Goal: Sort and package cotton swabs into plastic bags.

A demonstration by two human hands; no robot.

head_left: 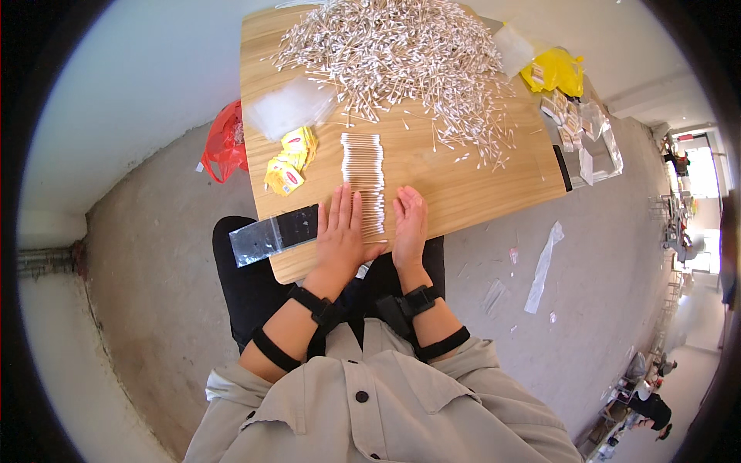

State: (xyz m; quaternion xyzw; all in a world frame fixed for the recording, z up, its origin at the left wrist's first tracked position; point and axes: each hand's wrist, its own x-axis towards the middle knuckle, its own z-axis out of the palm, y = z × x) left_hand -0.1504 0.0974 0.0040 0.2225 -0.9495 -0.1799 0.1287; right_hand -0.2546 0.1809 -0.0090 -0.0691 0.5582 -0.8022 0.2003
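Note:
A column of cotton swabs [363, 160] lies side by side on the wooden table, close to its near edge. My left hand [340, 226] rests flat along the column's left side, fingers stretched forward, its fingertips over the swab ends. At the column's right side, my right hand [411, 224] stands on its edge with fingers extended and slightly curled, a small gap from the swab tips. It holds nothing that I can see. Beside my left hand lies a black strip with a clear plastic sleeve [258, 241].
Farther back spreads a large heap of loose cotton swabs [394, 54]. Clear plastic bags [287, 106] and yellow printed packets [287, 166] lie left. A red bag [225, 143] hangs at the table's left; a yellow bag [557, 72] and small boxes [567, 119] sit far right.

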